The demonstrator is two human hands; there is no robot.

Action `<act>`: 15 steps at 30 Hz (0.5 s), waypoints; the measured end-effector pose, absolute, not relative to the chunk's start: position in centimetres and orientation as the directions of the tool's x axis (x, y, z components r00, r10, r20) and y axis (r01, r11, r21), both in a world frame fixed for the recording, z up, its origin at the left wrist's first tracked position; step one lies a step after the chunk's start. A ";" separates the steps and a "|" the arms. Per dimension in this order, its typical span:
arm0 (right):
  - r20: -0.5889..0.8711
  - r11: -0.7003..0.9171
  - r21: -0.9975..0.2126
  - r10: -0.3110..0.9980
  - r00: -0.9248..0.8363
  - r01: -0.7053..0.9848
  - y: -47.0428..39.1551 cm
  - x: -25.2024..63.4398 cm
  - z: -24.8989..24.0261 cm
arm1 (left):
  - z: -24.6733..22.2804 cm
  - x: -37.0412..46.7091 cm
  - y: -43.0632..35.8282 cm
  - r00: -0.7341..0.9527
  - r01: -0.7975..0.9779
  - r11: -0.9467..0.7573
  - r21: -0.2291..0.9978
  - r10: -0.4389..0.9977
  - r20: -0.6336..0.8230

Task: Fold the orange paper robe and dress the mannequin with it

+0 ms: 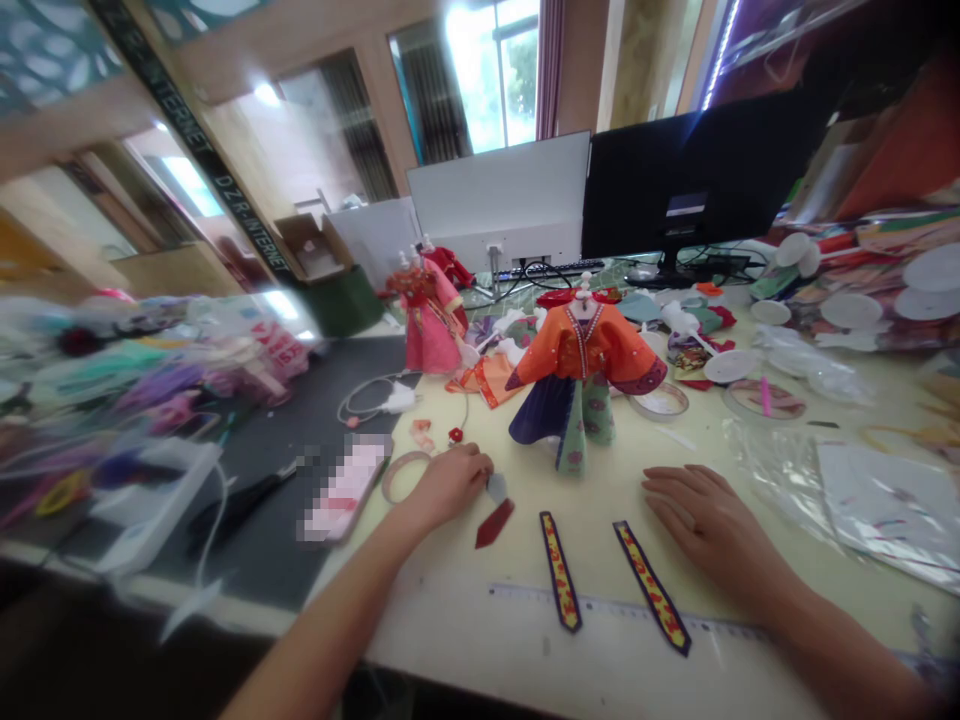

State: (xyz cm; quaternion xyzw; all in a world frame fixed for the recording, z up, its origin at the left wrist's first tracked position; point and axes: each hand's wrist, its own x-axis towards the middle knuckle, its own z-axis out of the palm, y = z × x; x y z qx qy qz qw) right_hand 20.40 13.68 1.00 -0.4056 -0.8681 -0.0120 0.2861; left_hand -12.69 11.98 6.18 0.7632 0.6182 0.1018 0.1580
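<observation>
While the left hand [448,483] sits curled on the table [750,600], its fingertips pinch the top end of a dark red strip [494,523] w/ a small grey bit at the grip, prob. to pin it flat. The strip lies just right of that hand, long axis diagonal: upper end at the fingers, pointed tip aiming down-left toward the near edge. Right hand [701,515] is flat, palm down, fingers spread and holding nothing, resting beside two trimmed strips. The near one [561,571] runs almost straight toward the camera, tip nearest us; the other [651,586] slants down-right. Both lie apart, side by side above a clear ruler [600,605], laid out as if for comparing. An orange-dressed doll [581,385] stands upright just beyond, btw the hands; a pink-dressed doll [429,318] further back left. A tape ring [403,475] touches the left hand's outer side. Only one view here.
</observation>
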 end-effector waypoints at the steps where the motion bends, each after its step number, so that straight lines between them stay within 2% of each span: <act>1: 0.507 0.671 -0.211 0.697 -0.507 0.711 13.7 20.4 1.0 | 6.1 -12.8 12.0 0.207 0.904 -0.179 0.389 0.978 -0.032; 8: 0.516 0.681 -0.192 0.683 -0.517 0.707 13.8 20.4 0.9 | 5.2 -13.2 11.8 0.041 0.766 -0.025 0.642 0.999 -0.010; 15: 0.513 0.682 -0.180 0.680 -0.525 0.709 13.9 20.6 0.5 | 5.6 -11.3 10.1 0.011 0.388 0.152 0.909 0.985 -0.170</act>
